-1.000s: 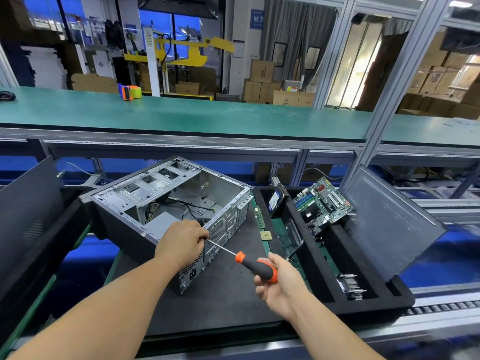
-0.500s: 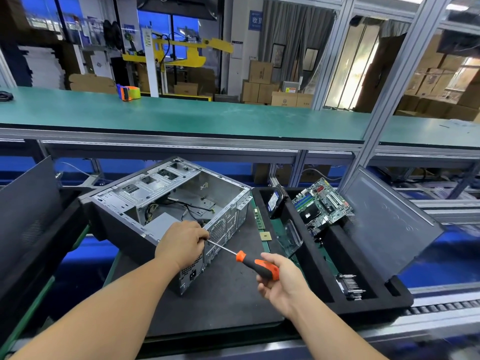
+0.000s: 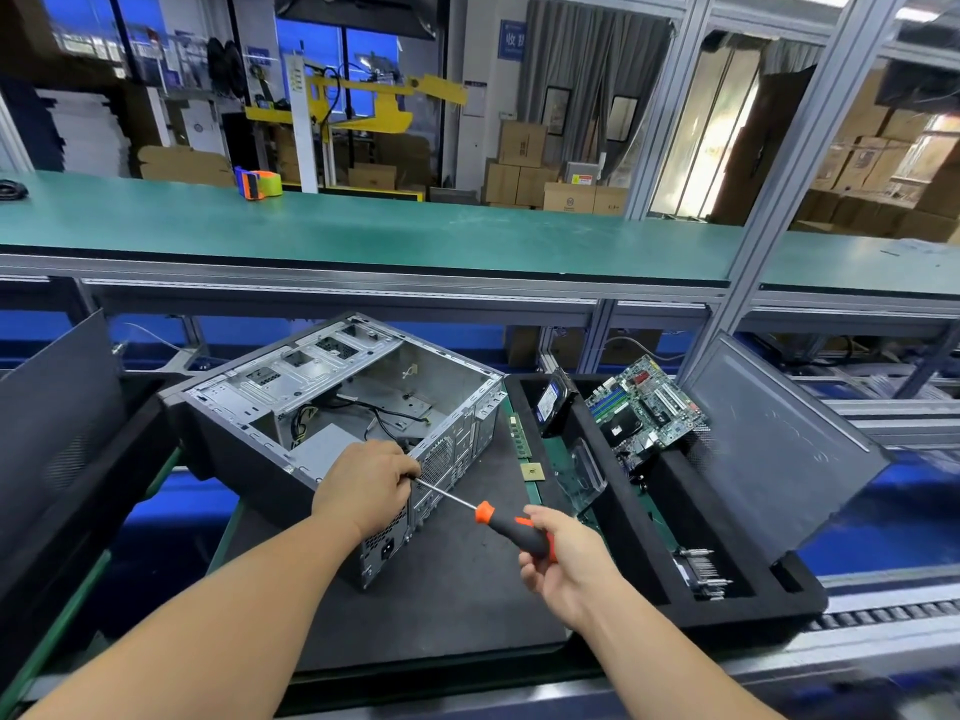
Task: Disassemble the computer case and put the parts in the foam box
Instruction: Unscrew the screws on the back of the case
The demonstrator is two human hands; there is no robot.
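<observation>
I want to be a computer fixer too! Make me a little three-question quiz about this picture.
1. True or false: the right hand holds the screwdriver by its orange-and-black handle.
2. Where is the green motherboard? A) inside the computer case B) in the foam box C) on the green shelf
3. Fill in: the left hand rests at the rear edge of the computer ____, where the screwdriver's tip points.

Key: 1 true; 2 B; 3 case.
</observation>
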